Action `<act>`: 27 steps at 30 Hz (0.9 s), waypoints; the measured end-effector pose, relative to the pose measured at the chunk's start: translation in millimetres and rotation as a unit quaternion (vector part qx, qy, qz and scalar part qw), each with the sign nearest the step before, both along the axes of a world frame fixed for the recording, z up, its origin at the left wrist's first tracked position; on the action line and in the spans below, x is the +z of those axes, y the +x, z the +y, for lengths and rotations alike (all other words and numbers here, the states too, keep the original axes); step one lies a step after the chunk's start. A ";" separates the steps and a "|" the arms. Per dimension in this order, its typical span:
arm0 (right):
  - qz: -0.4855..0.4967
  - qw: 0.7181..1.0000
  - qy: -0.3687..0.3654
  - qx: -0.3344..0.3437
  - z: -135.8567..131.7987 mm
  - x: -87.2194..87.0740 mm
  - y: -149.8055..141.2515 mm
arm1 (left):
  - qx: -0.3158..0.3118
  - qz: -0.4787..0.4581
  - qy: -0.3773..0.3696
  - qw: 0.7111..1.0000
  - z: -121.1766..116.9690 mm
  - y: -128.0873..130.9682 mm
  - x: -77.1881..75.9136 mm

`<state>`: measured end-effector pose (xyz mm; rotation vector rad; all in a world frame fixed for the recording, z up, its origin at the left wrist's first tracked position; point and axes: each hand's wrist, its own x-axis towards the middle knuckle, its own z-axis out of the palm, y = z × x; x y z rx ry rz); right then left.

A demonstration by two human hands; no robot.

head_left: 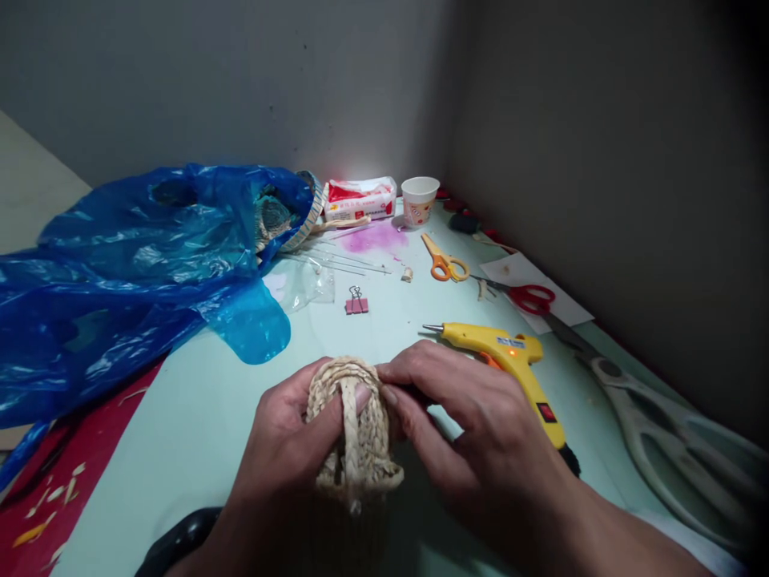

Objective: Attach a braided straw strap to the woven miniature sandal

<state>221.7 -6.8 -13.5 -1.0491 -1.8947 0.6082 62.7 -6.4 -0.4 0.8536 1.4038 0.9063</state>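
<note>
A small braided straw piece [377, 425], pale and rounded at its far end, is held up over the table near its front. My left hand [288, 433] wraps round its left side, with the thumb pressed on the flat braid strip down its middle. At the upper right edge of the braid, my right hand [462, 417] pinches with thumb and forefinger; whatever lies between those fingertips is too small to make out. Just beyond the right hand lies a yellow hot glue gun [498, 340], its orange light lit and its nozzle pointing left.
Blue plastic bag [150, 240] with woven straw inside spreads over the left. Behind stand a paper cup [419, 200] and a tissue pack [360, 199]. Orange scissors [443, 260], red scissors [532, 299], large shears [637, 425], a pink binder clip [356, 304] and several needles lie about.
</note>
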 end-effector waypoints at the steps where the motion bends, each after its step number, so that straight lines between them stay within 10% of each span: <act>1: 0.000 1.000 -0.001 -0.003 -0.6 -0.7 -0.9 | -0.002 0.002 0.001 1.000 0.1 -0.1 -0.3; 27: -0.033 0.995 -0.092 0.006 4.7 -15.1 -1.4 | -0.050 -0.205 0.002 0.977 7.4 1.4 -20.3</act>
